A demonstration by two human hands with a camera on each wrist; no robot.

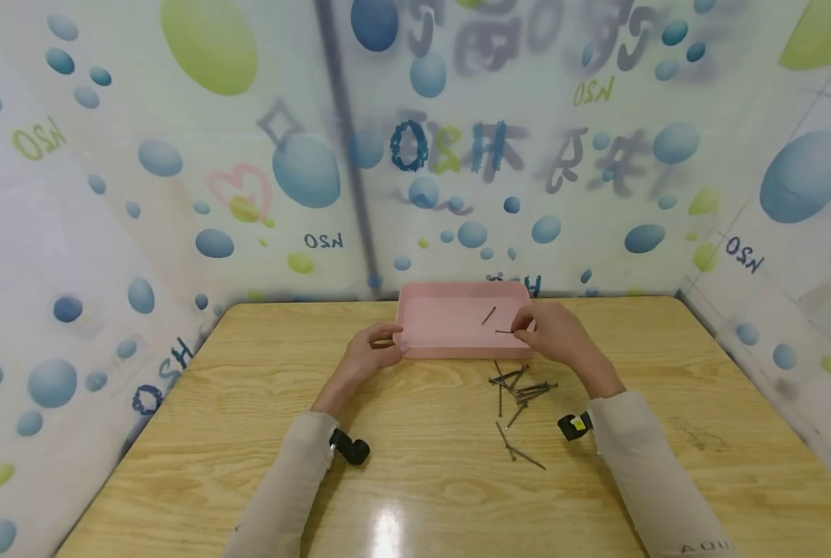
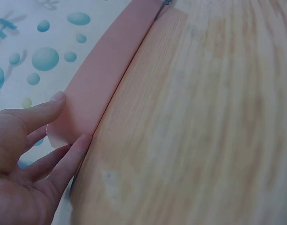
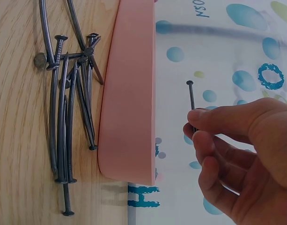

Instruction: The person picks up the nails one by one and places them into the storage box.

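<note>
Two hands share the work: the left hand [image 1: 370, 356] grips the near corner of the pink tray [image 1: 450, 353], thumb and fingers about it. Inside, nearer the right hand [image 1: 555, 335], lies one nail [image 1: 488, 315]; a pile of nails [image 1: 523, 391] rests on the counter [image 1: 429, 434], bodyward of that hand, which pinches another nail [image 3: 191, 96] over the tray. Lowering it before release should limit bouncing. Its tip is hidden by fingers; overlaps blur the pile's count.

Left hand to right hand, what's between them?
The head view shows the pink tray, one nail lying inside, and another nail pinched in the right hand.
</note>
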